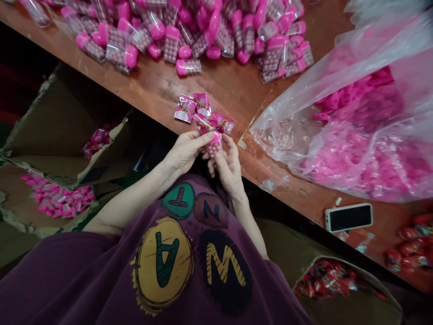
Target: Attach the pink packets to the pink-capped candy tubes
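My left hand [185, 151] and my right hand [228, 166] meet at the near edge of the wooden table [158, 90]. Between their fingers they pinch a small clear candy tube with a pink cap [214, 143], filled with pink balls. Just beyond the fingertips lie several small pink printed label sleeves [199, 110] on the table. A big heap of the same pink-capped tubes [203, 31] lies across the far side of the table.
A large clear plastic bag of pink caps [355, 117] lies at the right. A phone [348, 217] rests on the table's near right edge, red packets [411, 248] beside it. Cardboard boxes hold pink tubes [57, 198] at the lower left and red packets [328, 277] at the lower right.
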{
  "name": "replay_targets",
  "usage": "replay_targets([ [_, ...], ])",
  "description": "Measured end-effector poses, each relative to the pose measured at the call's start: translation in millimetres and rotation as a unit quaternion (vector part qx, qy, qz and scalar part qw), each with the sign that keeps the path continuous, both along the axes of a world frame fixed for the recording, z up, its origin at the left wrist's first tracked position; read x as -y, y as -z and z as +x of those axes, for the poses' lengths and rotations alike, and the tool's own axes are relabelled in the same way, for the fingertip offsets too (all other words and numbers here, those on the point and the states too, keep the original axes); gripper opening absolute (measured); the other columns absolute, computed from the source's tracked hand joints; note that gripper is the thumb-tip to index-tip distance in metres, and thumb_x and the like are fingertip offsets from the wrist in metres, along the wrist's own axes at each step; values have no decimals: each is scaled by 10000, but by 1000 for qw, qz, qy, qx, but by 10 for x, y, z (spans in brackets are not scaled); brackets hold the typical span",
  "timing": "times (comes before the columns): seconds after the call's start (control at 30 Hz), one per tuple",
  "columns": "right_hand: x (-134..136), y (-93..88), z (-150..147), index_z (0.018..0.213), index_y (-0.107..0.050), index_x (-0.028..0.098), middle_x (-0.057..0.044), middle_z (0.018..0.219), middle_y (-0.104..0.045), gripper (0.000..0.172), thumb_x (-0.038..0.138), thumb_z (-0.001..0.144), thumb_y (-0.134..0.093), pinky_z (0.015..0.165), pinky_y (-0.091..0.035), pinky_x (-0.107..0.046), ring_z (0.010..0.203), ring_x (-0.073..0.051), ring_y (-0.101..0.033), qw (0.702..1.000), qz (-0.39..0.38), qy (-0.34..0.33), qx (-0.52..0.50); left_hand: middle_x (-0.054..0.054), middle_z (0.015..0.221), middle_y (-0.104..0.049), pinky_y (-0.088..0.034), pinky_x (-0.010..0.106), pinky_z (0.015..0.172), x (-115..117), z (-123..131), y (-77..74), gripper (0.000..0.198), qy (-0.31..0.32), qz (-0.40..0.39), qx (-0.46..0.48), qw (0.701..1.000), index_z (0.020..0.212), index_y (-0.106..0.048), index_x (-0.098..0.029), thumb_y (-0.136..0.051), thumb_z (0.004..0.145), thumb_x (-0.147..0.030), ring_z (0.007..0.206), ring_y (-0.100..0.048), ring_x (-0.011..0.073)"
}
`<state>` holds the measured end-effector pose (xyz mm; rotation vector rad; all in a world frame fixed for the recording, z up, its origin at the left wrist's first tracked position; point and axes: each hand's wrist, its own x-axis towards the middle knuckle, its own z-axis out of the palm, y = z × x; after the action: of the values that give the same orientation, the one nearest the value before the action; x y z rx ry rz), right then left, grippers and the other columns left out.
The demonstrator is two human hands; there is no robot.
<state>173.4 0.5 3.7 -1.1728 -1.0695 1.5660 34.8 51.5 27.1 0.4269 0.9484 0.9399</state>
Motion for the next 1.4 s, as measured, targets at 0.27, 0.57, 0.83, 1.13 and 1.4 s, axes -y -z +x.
replay_targets([
  [0.27, 23, -67, -15, 1538, -317, 420, 54, 772, -556, 602, 600, 1018, -563, 421, -354, -260, 443, -96, -295, 997, -74, 20, -28, 34, 735, -718, -492, 248, 704, -1, -2, 51, 313, -19, -37, 7, 999, 756, -739, -124, -918, 784, -379, 662, -625, 97],
  [0.57, 52, 150, -47, 1573, -324, 363, -92, 1284, -625, 698, 558, 986, -646, 849, -647, -399, 1118, -239, -675, 997, 22, 52, 59, 28, 748, -738, -491, 256, 731, -21, 52, 7, 206, -63, -57, -7, 996, 782, -760, -136, -890, 812, -293, 672, -638, 100],
  [0.83, 76, -16, -61, 1533, -324, 417, 50, 785, -546, 626, 578, 1001, -612, 418, -446, -254, 466, -99, -414, 997, -66, 42, -19, 52, 821, -764, -514, 258, 786, 27, -3, 55, 240, -17, -64, 52, 996, 830, -801, -126, -933, 760, -313, 754, -668, 117],
  [1.13, 84, 44, -109, 1528, -343, 384, -12, 955, -619, 615, 561, 1008, -619, 728, -638, -381, 764, -178, -648, 996, 22, 56, 62, 43, 744, -730, -538, 292, 779, -12, -31, -41, 339, -13, -39, 20, 999, 770, -732, -134, -916, 786, -417, 683, -665, 129],
  [1.4, 140, 36, -107, 1519, -334, 410, 14, 872, -589, 607, 567, 1006, -618, 537, -554, -285, 623, -138, -566, 999, -22, 40, 19, 50, 753, -732, -537, 286, 767, -4, -24, 6, 280, -5, -51, 30, 998, 766, -733, -131, -918, 779, -340, 699, -663, 134],
])
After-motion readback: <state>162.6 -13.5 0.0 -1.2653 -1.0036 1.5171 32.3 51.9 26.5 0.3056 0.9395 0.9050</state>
